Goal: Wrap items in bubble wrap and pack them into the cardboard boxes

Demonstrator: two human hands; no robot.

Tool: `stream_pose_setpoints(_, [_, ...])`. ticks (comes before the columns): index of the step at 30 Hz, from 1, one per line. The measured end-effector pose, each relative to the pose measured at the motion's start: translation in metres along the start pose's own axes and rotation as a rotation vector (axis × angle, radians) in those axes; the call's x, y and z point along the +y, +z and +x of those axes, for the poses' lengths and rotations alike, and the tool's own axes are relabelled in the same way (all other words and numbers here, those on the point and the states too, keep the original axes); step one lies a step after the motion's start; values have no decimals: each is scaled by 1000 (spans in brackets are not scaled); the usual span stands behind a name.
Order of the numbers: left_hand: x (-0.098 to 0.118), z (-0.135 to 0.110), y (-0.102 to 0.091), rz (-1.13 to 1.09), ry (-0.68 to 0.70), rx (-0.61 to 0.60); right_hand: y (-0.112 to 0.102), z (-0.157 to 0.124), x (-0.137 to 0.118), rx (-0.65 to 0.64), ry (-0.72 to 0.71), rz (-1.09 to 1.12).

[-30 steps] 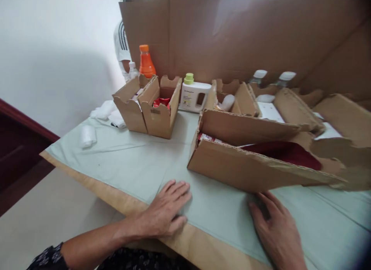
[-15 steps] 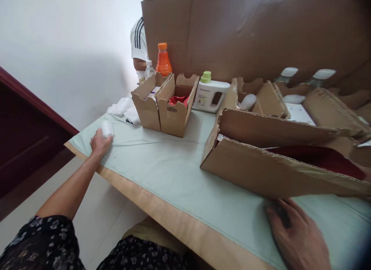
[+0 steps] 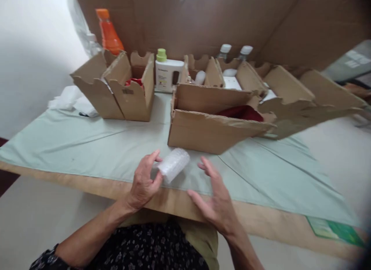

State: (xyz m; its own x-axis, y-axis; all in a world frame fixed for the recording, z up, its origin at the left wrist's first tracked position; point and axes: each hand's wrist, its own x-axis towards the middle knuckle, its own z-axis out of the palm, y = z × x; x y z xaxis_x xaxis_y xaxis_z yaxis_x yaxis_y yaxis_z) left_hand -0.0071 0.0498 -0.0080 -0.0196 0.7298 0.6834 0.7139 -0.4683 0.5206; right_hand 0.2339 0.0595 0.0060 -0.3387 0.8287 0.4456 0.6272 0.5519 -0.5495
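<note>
My left hand grips one end of a small roll of bubble wrap, held just above the near edge of the table. My right hand hovers beside the roll's other end, fingers spread, holding nothing and not touching it. Right behind the roll stands a long open cardboard box with something dark red inside.
The table carries a pale green cloth. Two open boxes stand at back left, with white wrapping beside them. An orange bottle, a white jug and more boxes line the cardboard wall behind. A green sheet lies at right.
My left hand reached to the far left corner, took the bubble wrap roll and brought it to the front middle. My right hand lifted off the table. The view swung right.
</note>
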Motion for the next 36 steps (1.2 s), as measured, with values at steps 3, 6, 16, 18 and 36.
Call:
stream_pose_setpoints(3, [17,0,27,-112,86,-82,20,1,-3,-54,28,33])
stream_pose_setpoints(6, [14,-1,33,-144,-2,-71,31,-2,10,45,160,96])
stream_pose_setpoints(16, [12,2,23,-248,-9,-154,16,-4,16,256,623,629])
stream_pose_setpoints(18, [17,0,24,-259,103,-200,18,-1,9,213,589,567])
stream_pose_setpoints(36, [3,18,9,-640,-829,-255,-37,0,16,-162,430,356])
